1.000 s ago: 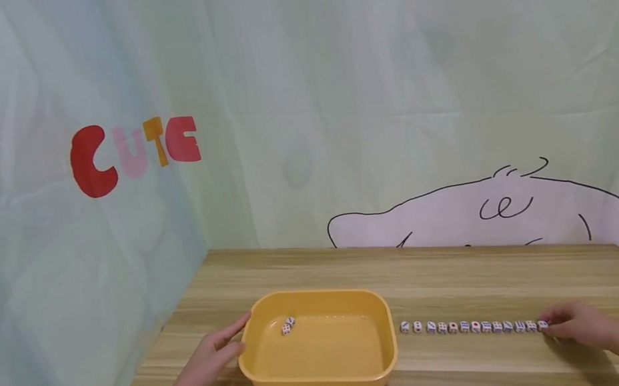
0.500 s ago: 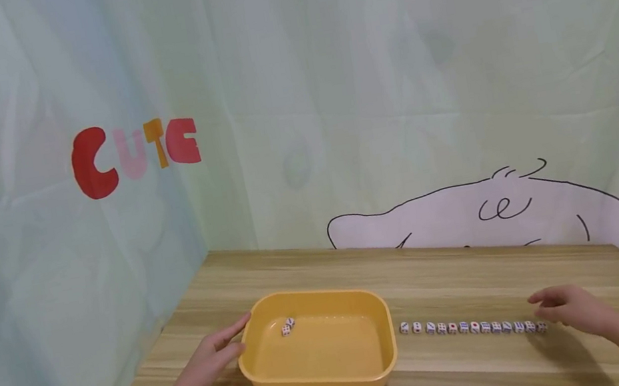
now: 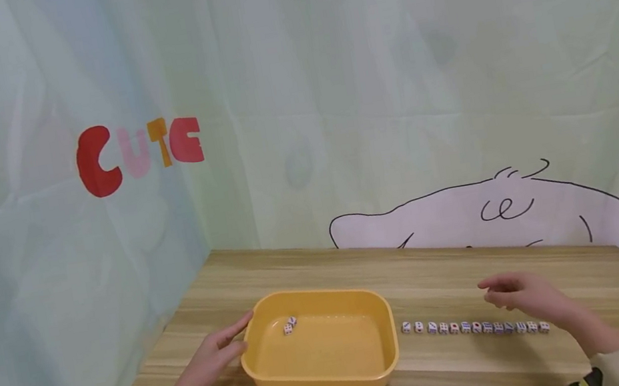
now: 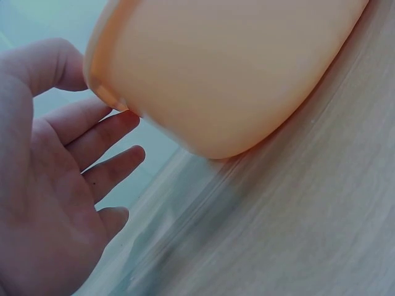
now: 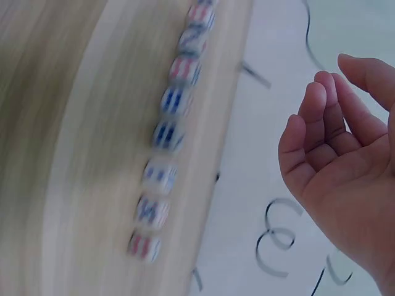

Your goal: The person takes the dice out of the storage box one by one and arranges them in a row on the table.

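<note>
- Pale green cloth hung at the far left, with the word "CUTE" on it in red, pink and orange letters.
- Beside it, the left hand lay on the wooden table with its fingers nearly straight, holding nothing.
- The left wrist view showed the fingertips of that hand touching the rim and outer wall of the yellow tub at its left end, with the thumb up by the rim.
- The yellow tub stood on the table just right of the left hand, upright and open at the top.
- Two small white dice lay close together inside the tub, near its back left corner.
- Right of the tub, a straight row of dice ran across the table, starting just beside the tub's right wall.
- In the right wrist view that row was blurred, showing white dice with red and blue marks set end to end.
- The right hand hovered above the right part of the row, near its far side, with loosely curled fingers that held nothing and touched no dice.
- The right wrist view showed the same hand with its palm empty.
- Behind it, a cartoon outline was drawn on the back cloth.
</note>
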The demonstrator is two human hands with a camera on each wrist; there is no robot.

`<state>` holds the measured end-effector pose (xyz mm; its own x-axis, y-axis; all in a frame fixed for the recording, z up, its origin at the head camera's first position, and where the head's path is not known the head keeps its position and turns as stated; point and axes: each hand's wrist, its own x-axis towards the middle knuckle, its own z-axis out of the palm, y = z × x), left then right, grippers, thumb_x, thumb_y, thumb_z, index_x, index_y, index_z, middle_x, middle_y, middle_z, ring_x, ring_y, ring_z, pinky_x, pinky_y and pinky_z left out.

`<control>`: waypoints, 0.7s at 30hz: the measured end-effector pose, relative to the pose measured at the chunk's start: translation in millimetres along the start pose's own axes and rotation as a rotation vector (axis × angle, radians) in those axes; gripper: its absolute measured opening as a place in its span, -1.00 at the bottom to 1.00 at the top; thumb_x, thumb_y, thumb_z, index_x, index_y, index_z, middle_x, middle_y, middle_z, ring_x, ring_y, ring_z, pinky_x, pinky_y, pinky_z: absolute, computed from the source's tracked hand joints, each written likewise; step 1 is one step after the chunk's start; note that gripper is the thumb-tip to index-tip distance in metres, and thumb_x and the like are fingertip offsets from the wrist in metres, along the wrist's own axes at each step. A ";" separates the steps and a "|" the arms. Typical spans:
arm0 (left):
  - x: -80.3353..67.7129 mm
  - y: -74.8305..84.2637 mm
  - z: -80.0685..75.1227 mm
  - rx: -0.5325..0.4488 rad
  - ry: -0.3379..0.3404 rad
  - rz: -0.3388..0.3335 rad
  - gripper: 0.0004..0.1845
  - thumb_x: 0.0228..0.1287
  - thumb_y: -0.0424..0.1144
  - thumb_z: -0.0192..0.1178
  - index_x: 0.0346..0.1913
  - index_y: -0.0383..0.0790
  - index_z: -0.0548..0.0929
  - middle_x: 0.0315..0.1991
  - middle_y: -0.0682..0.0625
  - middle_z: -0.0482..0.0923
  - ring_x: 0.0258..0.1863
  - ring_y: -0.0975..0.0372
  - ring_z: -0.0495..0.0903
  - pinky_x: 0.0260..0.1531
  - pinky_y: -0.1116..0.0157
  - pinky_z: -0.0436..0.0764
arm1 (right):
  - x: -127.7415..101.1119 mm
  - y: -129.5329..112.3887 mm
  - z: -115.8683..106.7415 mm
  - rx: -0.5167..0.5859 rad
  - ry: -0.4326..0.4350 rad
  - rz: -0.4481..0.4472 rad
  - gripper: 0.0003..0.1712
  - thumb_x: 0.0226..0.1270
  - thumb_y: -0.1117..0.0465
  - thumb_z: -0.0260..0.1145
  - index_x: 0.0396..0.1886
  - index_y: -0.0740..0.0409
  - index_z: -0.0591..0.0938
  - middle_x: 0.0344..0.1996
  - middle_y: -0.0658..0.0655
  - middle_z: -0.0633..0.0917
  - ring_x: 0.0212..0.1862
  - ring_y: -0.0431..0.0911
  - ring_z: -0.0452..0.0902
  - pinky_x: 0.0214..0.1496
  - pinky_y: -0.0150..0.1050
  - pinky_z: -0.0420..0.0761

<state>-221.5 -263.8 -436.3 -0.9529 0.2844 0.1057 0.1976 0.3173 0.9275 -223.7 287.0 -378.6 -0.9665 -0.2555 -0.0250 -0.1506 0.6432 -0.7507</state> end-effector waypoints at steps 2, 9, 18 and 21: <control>0.2 -0.2 0.3 -0.001 0.001 -0.005 -0.39 0.29 -0.28 0.08 0.39 -0.37 0.28 0.40 -0.22 0.22 0.39 -0.18 0.15 0.30 -0.12 0.22 | 5.0 -7.4 5.6 0.029 -0.018 -0.033 -0.53 0.38 0.17 0.21 0.15 0.41 0.51 -0.18 0.19 0.67 -0.27 -0.15 0.53 -0.29 -0.26 0.57; -0.6 -0.2 1.4 -0.008 0.011 -0.011 -0.40 0.30 -0.29 0.08 0.39 -0.36 0.30 0.40 -0.20 0.24 0.39 -0.14 0.17 0.30 -0.08 0.24 | 22.3 -42.3 29.9 0.066 -0.036 -0.076 -0.53 0.35 0.11 0.25 0.14 0.31 0.55 -0.16 0.15 0.68 -0.21 -0.08 0.55 -0.21 -0.19 0.56; 1.0 -1.6 2.8 -0.005 0.023 -0.016 -0.40 0.29 -0.28 0.09 0.38 -0.34 0.32 0.39 -0.22 0.25 0.39 -0.15 0.18 0.30 -0.11 0.23 | 43.1 -74.6 69.5 0.111 -0.087 -0.120 -0.57 0.32 0.13 0.28 0.08 0.30 0.59 -0.27 0.10 0.66 -0.25 -0.08 0.53 -0.20 -0.22 0.59; 1.1 -2.3 2.0 -0.003 0.029 -0.027 -0.40 0.28 -0.28 0.10 0.38 -0.33 0.32 0.39 -0.21 0.26 0.39 -0.15 0.18 0.30 -0.10 0.25 | 49.9 -83.7 83.4 0.109 -0.102 -0.149 -0.59 0.31 0.13 0.29 0.06 0.29 0.60 -0.28 0.08 0.67 -0.23 -0.06 0.54 -0.14 -0.13 0.62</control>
<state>-222.5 -262.4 -439.0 -0.9641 0.2491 0.0914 0.1715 0.3221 0.9310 -242.0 160.3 -372.0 -0.9083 -0.4173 0.0296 -0.2619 0.5120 -0.8181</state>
